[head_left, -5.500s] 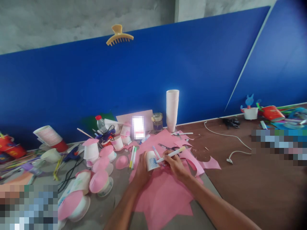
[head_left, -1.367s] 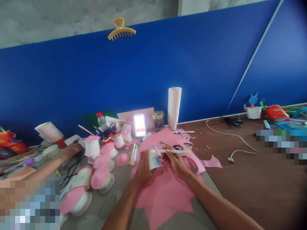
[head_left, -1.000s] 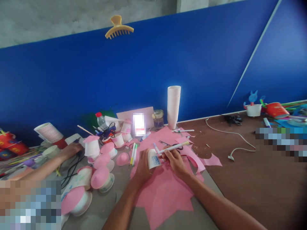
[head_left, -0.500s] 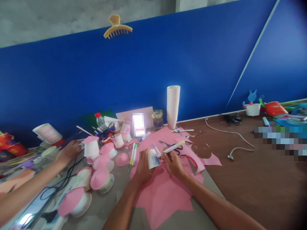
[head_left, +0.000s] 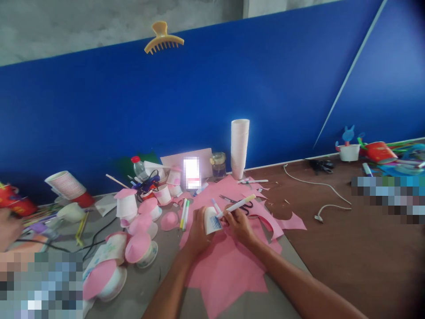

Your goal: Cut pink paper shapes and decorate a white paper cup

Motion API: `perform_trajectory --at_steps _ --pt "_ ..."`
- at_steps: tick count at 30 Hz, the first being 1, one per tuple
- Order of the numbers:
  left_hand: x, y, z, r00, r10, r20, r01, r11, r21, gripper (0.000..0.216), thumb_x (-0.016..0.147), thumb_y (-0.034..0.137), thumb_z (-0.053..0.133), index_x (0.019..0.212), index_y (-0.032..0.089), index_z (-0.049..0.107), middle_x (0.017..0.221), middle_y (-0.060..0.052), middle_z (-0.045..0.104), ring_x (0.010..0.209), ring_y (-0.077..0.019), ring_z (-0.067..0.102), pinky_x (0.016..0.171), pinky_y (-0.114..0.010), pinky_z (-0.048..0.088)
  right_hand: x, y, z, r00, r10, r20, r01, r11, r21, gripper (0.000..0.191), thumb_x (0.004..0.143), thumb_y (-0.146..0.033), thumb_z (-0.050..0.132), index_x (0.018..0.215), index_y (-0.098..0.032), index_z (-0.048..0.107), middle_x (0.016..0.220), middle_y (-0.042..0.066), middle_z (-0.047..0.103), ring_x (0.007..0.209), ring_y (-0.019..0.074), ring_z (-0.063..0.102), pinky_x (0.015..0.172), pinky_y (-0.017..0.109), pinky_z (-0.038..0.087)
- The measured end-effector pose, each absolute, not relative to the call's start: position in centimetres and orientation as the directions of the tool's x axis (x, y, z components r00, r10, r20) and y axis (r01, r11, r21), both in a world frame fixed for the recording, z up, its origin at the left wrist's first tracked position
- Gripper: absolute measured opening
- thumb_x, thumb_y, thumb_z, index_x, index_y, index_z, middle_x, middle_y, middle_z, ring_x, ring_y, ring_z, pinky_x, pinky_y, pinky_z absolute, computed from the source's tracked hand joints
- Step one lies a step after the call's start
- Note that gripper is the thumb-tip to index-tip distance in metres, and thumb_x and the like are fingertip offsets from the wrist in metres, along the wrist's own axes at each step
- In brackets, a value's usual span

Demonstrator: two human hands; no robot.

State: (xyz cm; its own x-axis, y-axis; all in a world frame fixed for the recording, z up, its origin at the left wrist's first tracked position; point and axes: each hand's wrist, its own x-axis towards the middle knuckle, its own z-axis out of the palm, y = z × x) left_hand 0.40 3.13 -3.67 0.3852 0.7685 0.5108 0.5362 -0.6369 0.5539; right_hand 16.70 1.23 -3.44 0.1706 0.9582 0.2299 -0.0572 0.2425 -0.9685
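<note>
My left hand (head_left: 196, 231) is wrapped round a small white paper cup (head_left: 211, 220) lying on its side, with blue marks on its wall. My right hand (head_left: 239, 224) pinches a white marker (head_left: 236, 205) with a yellow end, its tip against the cup. Both hands rest over sheets of pink paper (head_left: 229, 270) spread on the table. Scissors (head_left: 241, 204) lie just behind my right hand.
A tall stack of white cups (head_left: 239, 146) stands by the blue wall, next to a glass jar (head_left: 218, 165). Pink-topped cups (head_left: 141, 248) crowd the left. Markers (head_left: 184, 213) lie near them. A white cable (head_left: 327, 195) crosses the brown table on the right. Another person's hand (head_left: 8, 226) shows at far left.
The other person's arm, which reached in beside the pink-topped cups, has pulled back to the far left edge. My hands stay on the cup and marker, the marker shifting only slightly.
</note>
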Motion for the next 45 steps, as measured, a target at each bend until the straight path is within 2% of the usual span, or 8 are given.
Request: perform_trajectory --at_steps 5,12,19,23,27,32,41,45 --pt "0.3 3.2 -4.1 0.391 0.765 0.511 0.532 -0.641 0.553 0.062 0.073 0.036 0.065 0.125 0.017 0.037 0.110 -0.012 0.049 0.102 -0.0272 0.049 0.087 -0.043 0.046 16.9 1.0 -2.8 0.113 0.961 0.253 -0.005 0.255 -0.967 0.026 0.081 -0.044 0.053 0.071 -0.020 0.053 0.059 0.001 0.056 0.052 0.0134 0.049 0.051 0.026 0.040" --pt "0.2 3.3 -4.3 0.406 0.724 0.558 0.557 -0.680 0.477 0.050 0.078 0.030 0.058 0.123 0.015 0.040 0.109 -0.013 0.053 0.099 -0.0259 0.052 0.084 -0.041 0.048 16.9 0.9 -2.1 0.099 0.965 0.244 -0.032 0.248 -0.968 0.030 0.080 -0.045 0.053 0.066 -0.019 0.052 0.056 0.000 0.053 0.050 0.0121 0.048 0.048 0.024 0.040" --pt "0.1 3.4 -4.5 0.407 0.716 0.568 0.564 -0.686 0.460 0.059 0.078 0.037 0.059 0.127 0.014 0.035 0.112 -0.015 0.050 0.104 -0.0272 0.050 0.086 -0.043 0.047 17.1 1.0 -2.2 0.127 0.961 0.246 -0.017 0.250 -0.968 0.033 0.079 -0.049 0.054 0.070 -0.018 0.053 0.058 0.001 0.056 0.052 0.0121 0.050 0.049 0.024 0.042" --pt "0.2 3.5 -4.5 0.410 0.717 0.564 0.552 -0.687 0.473 0.055 0.079 0.040 0.057 0.124 0.014 0.037 0.109 -0.014 0.051 0.101 -0.0271 0.051 0.084 -0.043 0.047 17.2 1.0 -2.0 0.037 0.970 0.241 -0.015 0.241 -0.970 0.035 0.080 -0.050 0.053 0.065 -0.018 0.051 0.054 0.000 0.053 0.049 0.0111 0.048 0.047 0.023 0.040" --pt "0.2 3.4 -4.3 0.408 0.717 0.566 0.549 -0.687 0.475 0.054 0.081 0.040 0.054 0.126 0.016 0.036 0.109 -0.014 0.051 0.100 -0.0264 0.051 0.084 -0.043 0.047 17.3 0.9 -1.8 0.093 0.968 0.233 -0.044 0.237 -0.970 0.032 0.079 -0.049 0.054 0.069 -0.018 0.053 0.058 0.000 0.055 0.052 0.0121 0.050 0.049 0.024 0.041" --pt "0.4 3.3 -4.0 0.396 0.725 0.563 0.572 -0.675 0.467 0.050 0.079 0.035 0.058 0.122 0.015 0.039 0.108 -0.014 0.052 0.099 -0.0264 0.051 0.082 -0.041 0.048 17.4 0.8 -1.6 -0.043 0.977 0.207 -0.075 0.204 -0.976 0.034 0.080 -0.045 0.053 0.060 -0.018 0.046 0.049 -0.002 0.050 0.045 0.0093 0.045 0.045 0.022 0.036" --pt "0.3 3.3 -4.3 0.405 0.707 0.579 0.563 -0.692 0.451 0.052 0.080 0.035 0.056 0.123 0.013 0.037 0.107 -0.014 0.052 0.098 -0.0262 0.052 0.081 -0.041 0.049 17.6 0.7 -1.6 -0.045 0.973 0.227 -0.026 0.226 -0.974 0.029 0.080 -0.039 0.053 0.061 -0.018 0.048 0.050 -0.002 0.050 0.046 0.0096 0.046 0.046 0.022 0.035" --pt "0.3 3.3 -4.2 0.410 0.715 0.567 0.564 -0.687 0.458 0.055 0.078 0.037 0.060 0.123 0.015 0.037 0.107 -0.014 0.052 0.099 -0.0267 0.052 0.083 -0.042 0.048 17.6 0.8 -1.6 0.029 0.971 0.239 -0.028 0.239 -0.971 0.029 0.080 -0.043 0.052 0.065 -0.018 0.049 0.054 -0.001 0.053 0.049 0.0104 0.048 0.047 0.022 0.037"
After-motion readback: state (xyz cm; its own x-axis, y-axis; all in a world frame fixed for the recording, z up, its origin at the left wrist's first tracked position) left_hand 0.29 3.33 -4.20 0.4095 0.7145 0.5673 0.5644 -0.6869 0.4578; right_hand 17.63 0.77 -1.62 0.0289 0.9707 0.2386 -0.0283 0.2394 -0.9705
